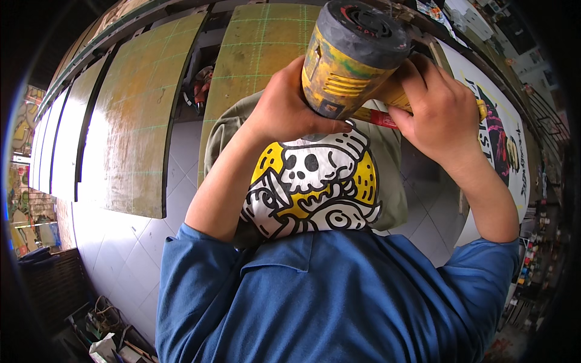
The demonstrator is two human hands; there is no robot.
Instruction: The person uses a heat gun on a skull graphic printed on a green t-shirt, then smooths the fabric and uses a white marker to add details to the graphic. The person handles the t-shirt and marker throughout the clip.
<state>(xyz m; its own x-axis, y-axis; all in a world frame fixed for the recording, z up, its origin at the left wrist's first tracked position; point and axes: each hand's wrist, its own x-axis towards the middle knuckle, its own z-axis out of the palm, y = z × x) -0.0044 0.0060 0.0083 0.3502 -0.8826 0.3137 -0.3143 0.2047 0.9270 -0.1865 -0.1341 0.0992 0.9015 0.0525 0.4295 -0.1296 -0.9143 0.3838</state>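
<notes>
A worn yellow heat gun with a black rear cap is held up in both my hands, its cap toward the camera. My left hand cups the left side of its body, thumb stretched along the lower edge. Round the handle side, my right hand is closed, beside a red band. The front end of the gun is hidden behind its body. Below it, an olive green T-shirt is spread out, bearing a white, black and yellow skull print.
Several flat boards with green grid lines, such as a wide one, stand in a row to the left. A white printed sheet lies at the right. Tiled floor shows between, with clutter at lower left.
</notes>
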